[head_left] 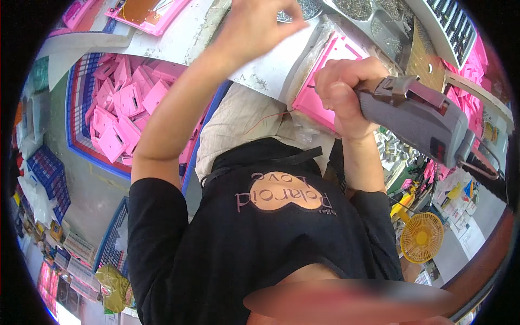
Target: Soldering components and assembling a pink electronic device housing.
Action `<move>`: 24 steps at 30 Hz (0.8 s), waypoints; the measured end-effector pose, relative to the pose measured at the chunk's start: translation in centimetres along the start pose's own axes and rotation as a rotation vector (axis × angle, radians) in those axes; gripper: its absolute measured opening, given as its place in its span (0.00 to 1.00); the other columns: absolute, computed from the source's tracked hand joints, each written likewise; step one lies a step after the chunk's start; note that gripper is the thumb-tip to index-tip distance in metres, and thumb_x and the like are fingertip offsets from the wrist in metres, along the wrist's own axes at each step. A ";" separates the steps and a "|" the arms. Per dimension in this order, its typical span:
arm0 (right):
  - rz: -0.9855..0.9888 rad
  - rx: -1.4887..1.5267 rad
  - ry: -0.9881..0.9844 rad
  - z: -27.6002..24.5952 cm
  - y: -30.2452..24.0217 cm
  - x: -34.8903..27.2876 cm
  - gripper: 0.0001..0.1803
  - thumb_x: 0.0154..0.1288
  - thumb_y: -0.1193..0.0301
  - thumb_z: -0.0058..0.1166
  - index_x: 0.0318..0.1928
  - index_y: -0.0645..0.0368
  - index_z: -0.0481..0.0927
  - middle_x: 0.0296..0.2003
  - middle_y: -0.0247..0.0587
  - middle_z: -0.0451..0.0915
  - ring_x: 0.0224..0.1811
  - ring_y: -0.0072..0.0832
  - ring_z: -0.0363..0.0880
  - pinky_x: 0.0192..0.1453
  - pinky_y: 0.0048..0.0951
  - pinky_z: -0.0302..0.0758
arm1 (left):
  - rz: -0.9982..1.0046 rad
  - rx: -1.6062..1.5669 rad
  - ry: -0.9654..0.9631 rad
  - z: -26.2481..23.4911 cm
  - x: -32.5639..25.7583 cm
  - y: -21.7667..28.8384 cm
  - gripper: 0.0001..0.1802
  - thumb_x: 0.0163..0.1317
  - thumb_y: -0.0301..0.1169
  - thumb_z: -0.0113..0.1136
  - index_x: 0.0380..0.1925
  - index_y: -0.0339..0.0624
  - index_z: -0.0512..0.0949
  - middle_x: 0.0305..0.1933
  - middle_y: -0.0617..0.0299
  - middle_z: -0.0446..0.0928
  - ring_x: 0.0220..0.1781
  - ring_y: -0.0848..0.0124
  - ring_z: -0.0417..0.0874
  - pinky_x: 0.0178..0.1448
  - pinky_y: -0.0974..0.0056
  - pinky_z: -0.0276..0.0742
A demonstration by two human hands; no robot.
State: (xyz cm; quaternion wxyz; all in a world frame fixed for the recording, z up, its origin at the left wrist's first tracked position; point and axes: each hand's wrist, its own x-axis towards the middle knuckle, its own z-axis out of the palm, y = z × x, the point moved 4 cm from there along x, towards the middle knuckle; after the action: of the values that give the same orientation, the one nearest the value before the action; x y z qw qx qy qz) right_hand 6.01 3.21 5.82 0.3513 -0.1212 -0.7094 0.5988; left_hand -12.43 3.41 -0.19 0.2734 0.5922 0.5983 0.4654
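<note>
My right hand [349, 89] is wrapped around a dark grey electric screwdriver [417, 116], whose thin bit points left over a pink plastic panel [317, 103]. The panel lies on the work surface close to my lap, partly hidden behind that hand. Farther left, my left hand [257, 27] reaches out beside a round metal dish of small screws [303, 8]. Its thumb and forefinger come together in a pinch, slightly blurred; anything between them is too small to make out.
A blue basket [70, 116] heaped with pink plastic parts [127, 103] stands left of my legs. Metal trays of small hardware [355, 11] line the far right side, near a rack of dark pieces [447, 24]. A yellow fan [422, 237] is at lower right.
</note>
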 end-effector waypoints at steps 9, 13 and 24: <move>-0.178 0.317 -0.032 -1.8 -4.5 1.5 0.19 0.73 0.62 0.63 0.50 0.63 0.71 0.22 0.35 0.72 0.21 0.22 0.66 0.27 0.29 0.66 | 0.418 0.110 -0.032 2.2 -7.6 4.5 0.08 0.57 0.29 0.73 0.36 0.49 0.85 0.40 0.68 0.86 0.44 0.67 0.83 0.58 0.58 0.65; -0.184 0.320 -0.057 -1.4 -5.1 0.8 0.19 0.75 0.59 0.58 0.51 0.61 0.71 0.22 0.33 0.70 0.21 0.22 0.65 0.27 0.29 0.64 | 0.420 0.120 -0.040 2.2 -7.8 5.2 0.09 0.55 0.28 0.74 0.36 0.49 0.85 0.39 0.68 0.86 0.44 0.68 0.83 0.58 0.59 0.65; -0.159 0.367 -0.001 -0.9 -4.4 -0.4 0.17 0.73 0.65 0.62 0.47 0.62 0.70 0.23 0.36 0.72 0.23 0.24 0.68 0.29 0.29 0.68 | 0.489 0.268 -0.176 2.1 -7.8 6.1 0.15 0.52 0.31 0.74 0.41 0.49 0.84 0.48 0.67 0.85 0.53 0.67 0.83 0.68 0.53 0.63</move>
State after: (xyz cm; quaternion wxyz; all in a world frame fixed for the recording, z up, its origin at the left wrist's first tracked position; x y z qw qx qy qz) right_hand 8.00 2.56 9.82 0.4133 0.0017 -0.5960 0.6885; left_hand -6.63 -4.46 2.52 0.1235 0.7876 0.4680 0.3812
